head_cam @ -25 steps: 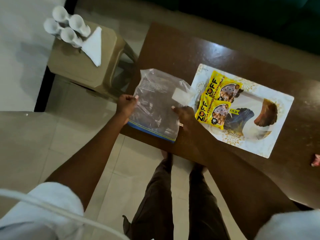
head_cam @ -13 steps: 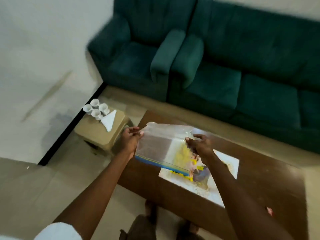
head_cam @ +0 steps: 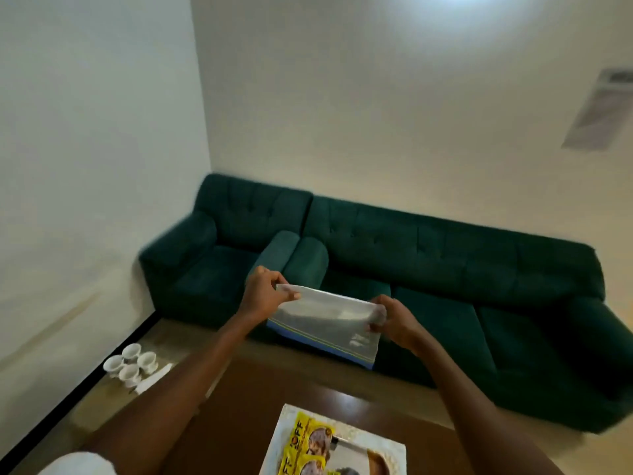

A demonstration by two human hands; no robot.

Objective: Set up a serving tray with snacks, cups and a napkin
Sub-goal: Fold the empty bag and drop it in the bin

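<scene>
A clear plastic zip bag (head_cam: 325,323) with a blue strip along its lower edge is raised in the air in front of the sofa. My left hand (head_cam: 263,296) pinches its upper left corner and my right hand (head_cam: 394,320) pinches its right end. Below, at the bottom edge of the view, the patterned white tray (head_cam: 376,447) lies on the brown table (head_cam: 239,406) with two yellow snack packets (head_cam: 308,443) on it. Several white cups (head_cam: 132,363) and a folded white napkin (head_cam: 154,380) stand on a low stool at the left.
A dark green sofa (head_cam: 445,269) runs along the wall beyond the table. A black strip (head_cam: 78,389) edges the floor at the left wall.
Both hands have lifted the plastic bag from the table up in front of the sofa. The camera has tilted upward, so the tray now sits at the bottom edge.
</scene>
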